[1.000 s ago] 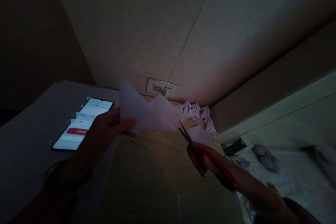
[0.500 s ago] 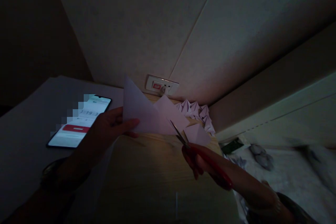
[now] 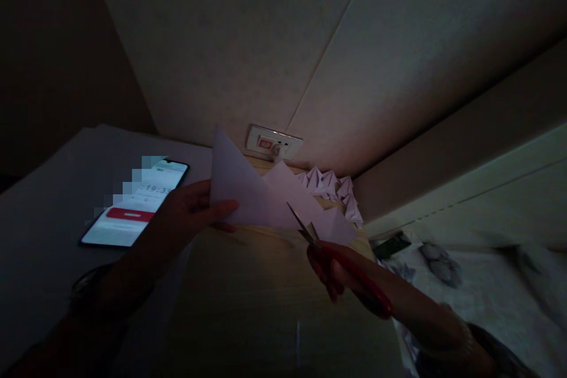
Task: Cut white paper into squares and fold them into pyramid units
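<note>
A folded sheet of pale paper [image 3: 241, 189] stands with a tall point at its left end, and my left hand [image 3: 195, 209] pinches it there between thumb and fingers. Red-handled scissors [image 3: 367, 289] are in my right hand [image 3: 332, 269], their blades parted and pointing up-left in front of the paper. I cannot tell whether the blades touch it. More pale paper pieces [image 3: 339, 225] lie just beyond the scissors, partly overlapped by the sheet. Behind them, along the wall, sits a curved row of small folded paper triangles [image 3: 329, 182].
A lit phone [image 3: 137, 207] rests on a large white sheet [image 3: 39, 207] at the left. The wooden tabletop [image 3: 239, 289] meets a wall with a socket plate [image 3: 273, 142] holding a plug. Right of the table, lower down, is pale patterned fabric [image 3: 478, 295].
My left hand and the held paper have shifted slightly right, so the sheet now overlaps the loose pieces more. The scissors have hardly moved.
</note>
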A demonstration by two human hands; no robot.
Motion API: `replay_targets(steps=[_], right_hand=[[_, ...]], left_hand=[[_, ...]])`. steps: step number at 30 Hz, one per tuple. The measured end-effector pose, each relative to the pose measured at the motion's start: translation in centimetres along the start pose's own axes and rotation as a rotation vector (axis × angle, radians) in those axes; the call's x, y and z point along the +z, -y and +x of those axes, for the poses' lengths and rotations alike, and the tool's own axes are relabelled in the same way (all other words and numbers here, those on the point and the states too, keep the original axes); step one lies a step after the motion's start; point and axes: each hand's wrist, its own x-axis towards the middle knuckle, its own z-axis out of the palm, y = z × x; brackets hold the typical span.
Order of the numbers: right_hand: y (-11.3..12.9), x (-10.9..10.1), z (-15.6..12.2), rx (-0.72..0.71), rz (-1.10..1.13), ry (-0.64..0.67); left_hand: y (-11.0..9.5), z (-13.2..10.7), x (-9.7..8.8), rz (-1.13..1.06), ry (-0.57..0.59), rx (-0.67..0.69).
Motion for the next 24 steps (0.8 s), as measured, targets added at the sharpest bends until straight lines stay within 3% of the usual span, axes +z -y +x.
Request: replay_targets(steps=[24], right_hand=[[0.44, 0.07, -0.5, 0.02, -0.016, -0.02]], left_hand=[[-0.03, 0.08, 0.29, 0.035, 0.018, -0.009]])
